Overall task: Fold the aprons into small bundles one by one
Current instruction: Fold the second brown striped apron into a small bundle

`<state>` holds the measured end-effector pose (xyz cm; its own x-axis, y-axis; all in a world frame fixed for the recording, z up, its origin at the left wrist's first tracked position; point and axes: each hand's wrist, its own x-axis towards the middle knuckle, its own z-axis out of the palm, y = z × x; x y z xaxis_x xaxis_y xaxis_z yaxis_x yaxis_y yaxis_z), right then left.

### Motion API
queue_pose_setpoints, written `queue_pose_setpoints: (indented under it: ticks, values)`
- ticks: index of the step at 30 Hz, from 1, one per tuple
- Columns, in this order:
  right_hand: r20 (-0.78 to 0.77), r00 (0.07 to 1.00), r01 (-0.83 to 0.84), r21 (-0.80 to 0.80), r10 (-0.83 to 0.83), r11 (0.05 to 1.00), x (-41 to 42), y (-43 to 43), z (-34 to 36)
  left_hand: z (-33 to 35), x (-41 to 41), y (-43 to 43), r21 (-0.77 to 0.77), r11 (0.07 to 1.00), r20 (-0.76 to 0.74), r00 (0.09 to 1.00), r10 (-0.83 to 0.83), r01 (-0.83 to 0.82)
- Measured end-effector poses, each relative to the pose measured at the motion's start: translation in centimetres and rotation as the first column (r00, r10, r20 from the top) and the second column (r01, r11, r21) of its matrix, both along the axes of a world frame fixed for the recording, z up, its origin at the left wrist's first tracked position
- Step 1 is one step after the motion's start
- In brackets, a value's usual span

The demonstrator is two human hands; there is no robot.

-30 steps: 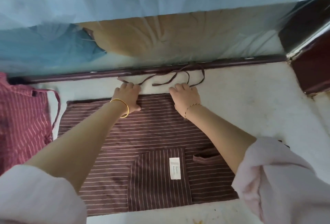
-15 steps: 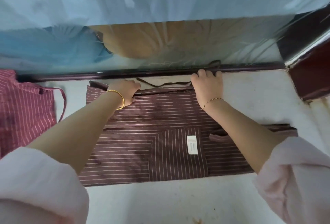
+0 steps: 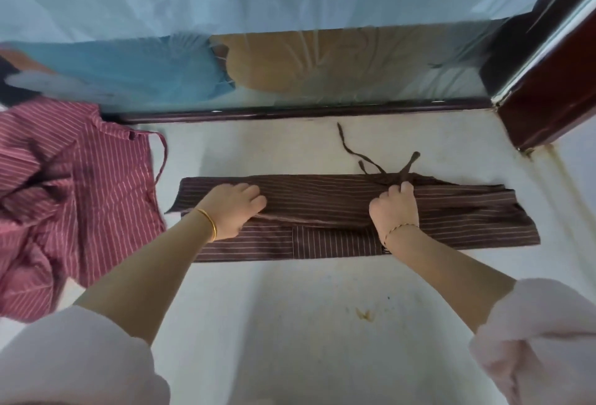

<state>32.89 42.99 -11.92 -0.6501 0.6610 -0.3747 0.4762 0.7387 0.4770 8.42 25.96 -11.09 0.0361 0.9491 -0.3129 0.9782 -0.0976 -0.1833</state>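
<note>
Newly folded-down brown apron (image 3: pixel 322 193) under gripping left hand (image 3: pixel 232 211), ties (image 3: pixel 410 165) pinched in right hand (image 3: pixel 395 211); two aprons, red apron (image 3: pixel 80 195) leftward.

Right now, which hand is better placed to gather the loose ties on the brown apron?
Right. The right hand is at the ties, fingers curled round their base; the left hand holds the fold of the brown apron near its other end.
</note>
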Motion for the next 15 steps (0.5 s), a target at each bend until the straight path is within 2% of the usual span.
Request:
queue_pose_setpoints:
  ticks: [4,6,11,15]
  values:
    - [0.074,0.997,0.003,0.000,-0.003,1.000,1.1,-2.2,-0.7,-1.1,1.0,-3.4,-0.013,0.998,-0.009,0.998,-0.061,0.060]
    - [0.060,0.998,0.014,0.005,-0.015,1.000,1.5,-2.7,-1.2,-1.8,1.4,-4.6,-0.045,0.999,-0.024,0.999,-0.021,0.020]
    - [-0.017,0.998,0.053,-0.006,-0.053,0.999,2.0,-3.0,-2.2,-3.4,1.4,-6.0,-0.176,0.956,-0.152,0.966,0.209,-0.234]
    - [-0.030,0.998,0.052,-0.039,-0.053,0.998,2.6,-2.7,-2.7,-3.4,1.1,-7.0,-0.337,0.832,-0.217,0.896,0.387,-0.441]
